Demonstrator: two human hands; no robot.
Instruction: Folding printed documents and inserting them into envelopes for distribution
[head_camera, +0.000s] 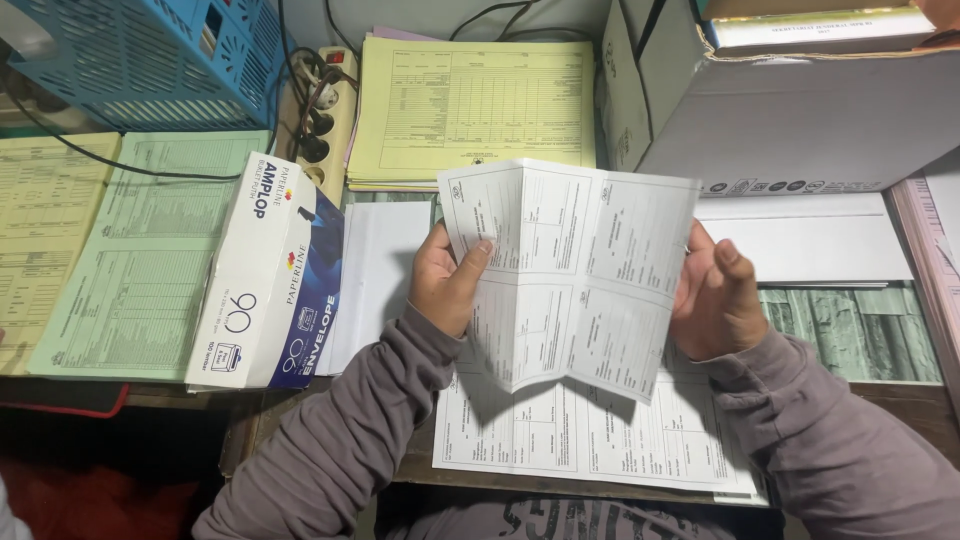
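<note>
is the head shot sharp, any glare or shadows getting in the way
Head view: mostly sharp, the print on the folded white form shows as lines; no glare. The form, held by the left hand and right hand, throws a soft shadow on the white sheets below; the lower left corner falls dark.

Envelope box (268, 280) lies left of held form (575, 270).

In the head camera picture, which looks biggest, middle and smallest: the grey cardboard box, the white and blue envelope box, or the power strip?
1. Grey cardboard box, partly cut off by the frame
2. White and blue envelope box
3. Power strip, partly hidden
</note>
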